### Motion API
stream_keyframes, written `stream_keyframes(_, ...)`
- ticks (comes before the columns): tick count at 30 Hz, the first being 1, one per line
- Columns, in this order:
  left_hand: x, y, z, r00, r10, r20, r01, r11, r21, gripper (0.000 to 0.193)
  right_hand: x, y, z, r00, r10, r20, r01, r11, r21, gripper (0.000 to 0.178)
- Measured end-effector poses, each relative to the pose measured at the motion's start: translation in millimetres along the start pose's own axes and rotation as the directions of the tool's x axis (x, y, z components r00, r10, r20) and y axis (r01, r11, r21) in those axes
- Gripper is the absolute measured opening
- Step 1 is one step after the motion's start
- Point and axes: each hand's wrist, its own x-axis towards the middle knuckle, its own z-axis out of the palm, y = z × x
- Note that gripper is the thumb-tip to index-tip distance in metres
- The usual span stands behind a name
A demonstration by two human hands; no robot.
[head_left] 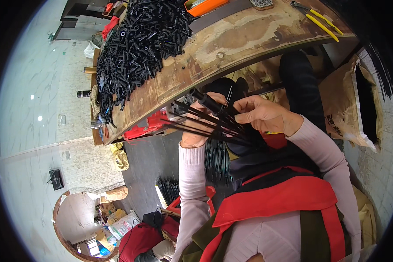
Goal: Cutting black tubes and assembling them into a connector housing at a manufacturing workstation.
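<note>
Below the table edge, my left hand (pixel 197 114) is closed round a black umbrella-like frame, made of a tubular hub (pixel 210 104) with several thin ribs (pixel 192 125) fanning out across the hand. My right hand (pixel 266 114) is closed beside the hub, thumb and forefinger pinched together near the rib ends. Whatever lies between those fingertips is too small to make out. A thin metallic wire or pin (pixel 229 95) stands up from the hub, between the two hands.
A heap of short black tubular parts (pixel 139 41) covers the left of the worn wooden table (pixel 218 50). Yellow-handled pliers (pixel 321 24) and an orange tray (pixel 205 6) lie farther along. A paper sack (pixel 347 105) stands at right; dark rods (pixel 218 161) are bundled below.
</note>
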Motion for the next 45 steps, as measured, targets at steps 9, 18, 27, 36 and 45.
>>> stream_keyframes(9, 9.4, -32.8, 31.9, 0.956, -0.136, -0.260, -0.032, 0.832, -0.554, 0.043, -6.1, 6.7, 16.3, 0.924, -0.334, -0.186, 0.347, 0.937, 0.041, 0.010)
stream_keyframes(18, -9.8, 0.7, 96.1, 0.741, 0.128, -0.660, -0.021, 0.986, 0.168, 0.031, 3.0, 40.9, 27.4, 0.779, -0.555, -0.291, 0.546, 0.829, -0.117, 0.016)
stream_keyframes(27, -9.8, 11.4, 87.0, 0.843, 0.133, -0.522, -0.119, 0.991, 0.062, 0.028, 1.5, 31.9, 26.0, 0.794, -0.584, -0.172, 0.563, 0.811, -0.156, 0.020)
stream_keyframes(36, -10.1, 7.2, 90.2, 0.827, 0.199, -0.525, -0.086, 0.969, 0.231, 0.026, 8.4, 28.1, 8.7, 0.898, -0.407, -0.166, 0.413, 0.911, 0.003, 0.021)
stream_keyframes(45, -5.5, 2.6, 92.1, 0.758, 0.140, -0.637, -0.015, 0.980, 0.198, 0.023, 6.6, 42.0, 11.7, 0.823, -0.552, -0.134, 0.545, 0.834, -0.091, 0.016)
